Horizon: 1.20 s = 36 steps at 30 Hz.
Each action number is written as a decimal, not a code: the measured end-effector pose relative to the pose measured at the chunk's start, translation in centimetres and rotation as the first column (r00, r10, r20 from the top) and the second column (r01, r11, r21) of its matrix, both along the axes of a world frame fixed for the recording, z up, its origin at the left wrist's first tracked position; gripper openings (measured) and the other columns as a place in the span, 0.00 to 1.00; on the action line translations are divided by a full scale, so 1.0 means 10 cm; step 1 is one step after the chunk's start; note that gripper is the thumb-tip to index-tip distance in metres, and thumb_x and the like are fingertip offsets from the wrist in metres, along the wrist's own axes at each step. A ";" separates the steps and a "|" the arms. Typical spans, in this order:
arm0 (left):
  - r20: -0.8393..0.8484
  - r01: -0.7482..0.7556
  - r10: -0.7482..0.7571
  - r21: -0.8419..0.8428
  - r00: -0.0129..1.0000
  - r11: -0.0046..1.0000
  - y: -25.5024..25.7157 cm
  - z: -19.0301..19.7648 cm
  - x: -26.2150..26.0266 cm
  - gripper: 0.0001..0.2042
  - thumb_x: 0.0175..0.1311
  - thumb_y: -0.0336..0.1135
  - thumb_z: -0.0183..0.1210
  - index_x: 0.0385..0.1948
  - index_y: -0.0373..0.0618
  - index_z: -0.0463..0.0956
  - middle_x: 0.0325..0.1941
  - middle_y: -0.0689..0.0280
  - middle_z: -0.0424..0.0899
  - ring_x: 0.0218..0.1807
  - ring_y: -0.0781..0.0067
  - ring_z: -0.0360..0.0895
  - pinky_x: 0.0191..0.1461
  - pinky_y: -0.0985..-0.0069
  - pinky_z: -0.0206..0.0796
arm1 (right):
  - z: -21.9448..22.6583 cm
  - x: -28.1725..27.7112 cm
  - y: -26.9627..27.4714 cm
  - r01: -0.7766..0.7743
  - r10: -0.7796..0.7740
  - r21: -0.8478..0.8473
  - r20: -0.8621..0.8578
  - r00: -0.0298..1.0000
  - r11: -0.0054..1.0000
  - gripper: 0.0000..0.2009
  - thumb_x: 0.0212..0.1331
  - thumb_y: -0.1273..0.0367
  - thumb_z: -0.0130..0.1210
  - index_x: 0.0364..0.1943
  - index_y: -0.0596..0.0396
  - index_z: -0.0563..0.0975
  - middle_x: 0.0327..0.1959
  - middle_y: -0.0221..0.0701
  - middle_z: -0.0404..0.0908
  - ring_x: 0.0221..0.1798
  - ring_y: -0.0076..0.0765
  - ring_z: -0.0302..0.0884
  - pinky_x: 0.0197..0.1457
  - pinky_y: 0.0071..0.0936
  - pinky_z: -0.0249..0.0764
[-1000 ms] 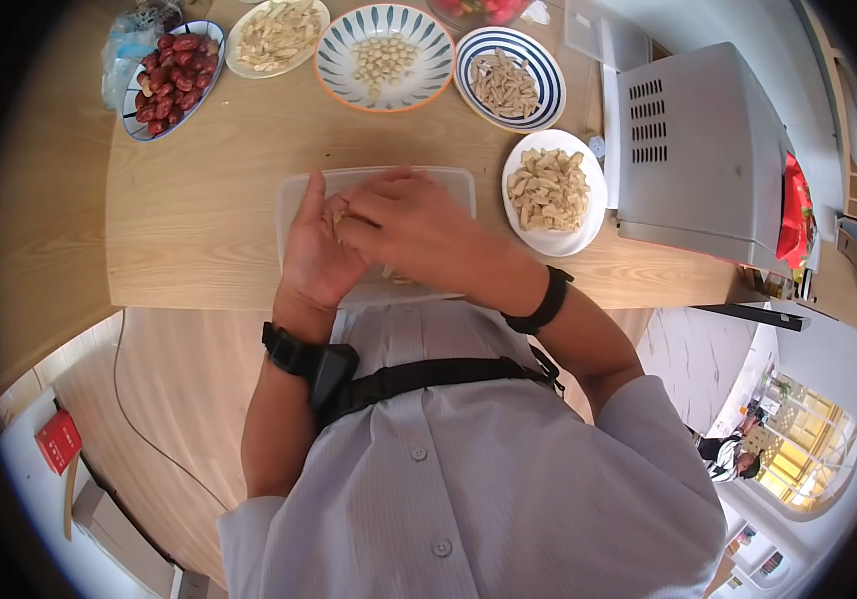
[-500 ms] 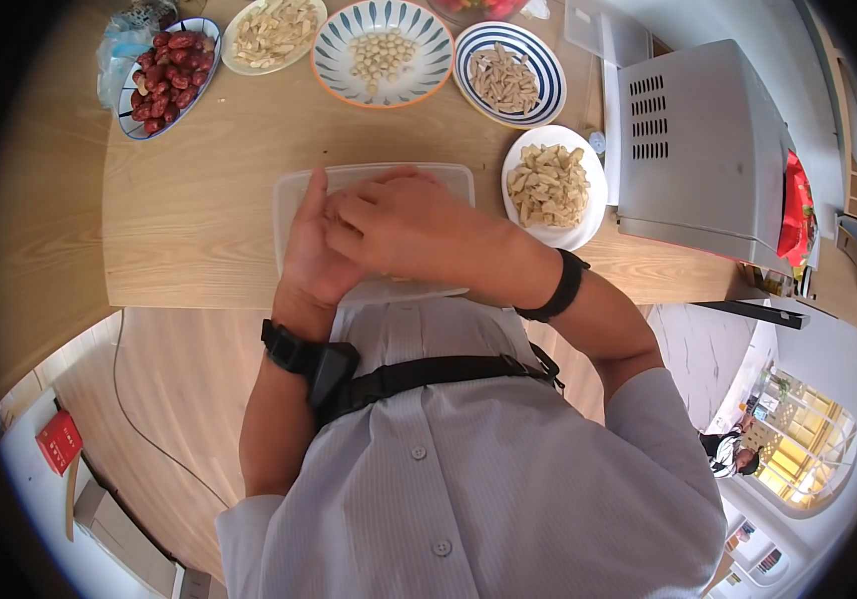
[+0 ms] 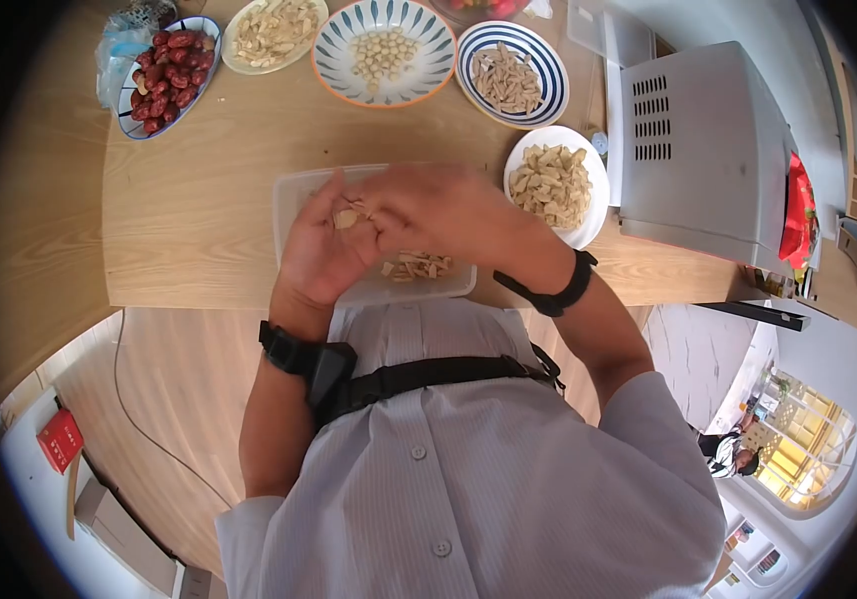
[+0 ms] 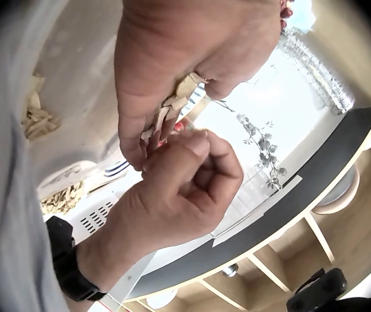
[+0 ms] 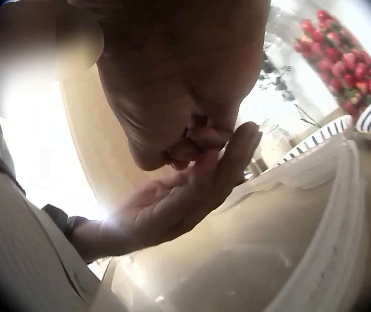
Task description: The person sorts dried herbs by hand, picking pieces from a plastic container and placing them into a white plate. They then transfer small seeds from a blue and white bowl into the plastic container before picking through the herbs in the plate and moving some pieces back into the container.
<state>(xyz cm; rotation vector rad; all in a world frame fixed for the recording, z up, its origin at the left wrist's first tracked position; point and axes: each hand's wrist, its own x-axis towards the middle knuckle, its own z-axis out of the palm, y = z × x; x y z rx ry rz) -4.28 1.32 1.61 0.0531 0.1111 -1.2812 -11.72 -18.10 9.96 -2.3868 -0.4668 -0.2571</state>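
Observation:
Over a clear plastic box (image 3: 289, 185), the two hands meet. Pale slices (image 3: 348, 218) lie in the curled left hand (image 3: 327, 250), palm up; the left wrist view shows a row of slices (image 4: 172, 107) along the fingers of the left hand (image 4: 179, 58). The right hand (image 3: 443, 215) has its fingers bent against them, and its thumb and forefinger pinch at the row's end (image 4: 188, 144); the exact piece is partly hidden. In the box, beneath the hands, lie more slices (image 3: 417, 267). The right wrist view is dark where the fingers meet.
Behind the box stand plates of red dates (image 3: 171, 80), pale slices (image 3: 274, 35), round pale seeds (image 3: 384, 60) and short sticks (image 3: 506, 80). A white plate of chunks (image 3: 550, 188) is at the right, beside a grey appliance (image 3: 693, 150).
The right hand has shifted slightly away from the left palm, its forearm further right. Slices in the left hand and in the box now show more plainly.

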 end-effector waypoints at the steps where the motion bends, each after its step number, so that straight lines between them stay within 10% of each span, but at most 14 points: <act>1: 0.064 -0.013 0.009 0.060 0.998 0.998 -0.03 0.09 0.00 0.31 0.84 0.49 0.37 0.72 0.25 0.62 0.75 0.44 0.69 0.77 0.49 0.68 0.80 0.54 0.60 | 0.02 -0.03 -0.09 0.106 -0.100 0.089 -0.066 0.993 0.990 0.06 0.64 0.70 0.60 0.42 0.55 0.80 0.38 0.37 0.85 0.39 0.43 0.86 0.42 0.37 0.83; 6: 0.121 -0.031 0.004 0.219 0.993 0.975 -0.15 0.51 -0.03 0.28 0.82 0.42 0.38 0.72 0.23 0.61 0.79 0.41 0.62 0.81 0.43 0.60 0.84 0.54 0.54 | -0.03 0.00 -0.85 0.498 -0.497 0.060 -0.044 0.867 0.865 0.06 0.63 0.76 0.62 0.42 0.56 0.80 0.34 0.35 0.84 0.30 0.40 0.81 0.36 0.33 0.77; 12: 0.090 -0.058 0.043 0.164 0.995 0.985 -0.16 0.51 -0.01 0.35 0.84 0.53 0.34 0.76 0.24 0.53 0.83 0.40 0.53 0.85 0.44 0.49 0.85 0.56 0.50 | -0.33 0.35 -1.73 0.561 -0.539 -0.219 0.154 0.828 0.799 0.05 0.64 0.72 0.60 0.41 0.54 0.80 0.36 0.41 0.85 0.35 0.53 0.83 0.41 0.41 0.78; 18: 0.068 -0.108 0.097 0.183 0.993 0.977 -0.14 0.54 0.00 0.37 0.84 0.56 0.33 0.76 0.24 0.53 0.83 0.41 0.52 0.86 0.45 0.47 0.85 0.56 0.50 | -0.50 0.42 -1.84 0.490 -0.540 -0.414 -0.005 0.842 0.767 0.06 0.63 0.69 0.62 0.43 0.48 0.84 0.39 0.38 0.86 0.42 0.53 0.84 0.44 0.43 0.79; 24: 0.090 -0.109 0.095 0.172 0.991 0.979 -0.15 0.52 -0.02 0.40 0.83 0.60 0.31 0.76 0.24 0.53 0.83 0.42 0.54 0.86 0.45 0.47 0.85 0.56 0.48 | -0.43 0.27 -1.57 0.632 -0.618 -0.250 0.143 0.773 0.733 0.09 0.63 0.69 0.64 0.46 0.51 0.85 0.46 0.37 0.85 0.44 0.52 0.85 0.49 0.42 0.82; 30: 0.044 -0.102 0.103 -0.041 0.994 0.994 -0.06 0.10 -0.01 0.41 0.81 0.65 0.32 0.74 0.30 0.60 0.80 0.46 0.61 0.81 0.48 0.59 0.85 0.54 0.48 | -0.07 0.02 -0.24 0.176 -0.152 -0.122 0.186 0.971 0.977 0.14 0.49 0.70 0.64 0.42 0.44 0.86 0.42 0.29 0.84 0.44 0.44 0.85 0.44 0.37 0.82; 36: -0.029 -0.100 0.114 0.299 0.993 0.949 -0.07 0.32 -0.04 0.40 0.82 0.66 0.31 0.58 0.33 0.79 0.70 0.53 0.75 0.74 0.55 0.67 0.79 0.54 0.57 | 0.05 0.02 0.19 0.166 -0.144 -0.199 0.122 0.982 0.966 0.13 0.47 0.71 0.63 0.40 0.45 0.83 0.36 0.26 0.81 0.41 0.38 0.84 0.38 0.34 0.82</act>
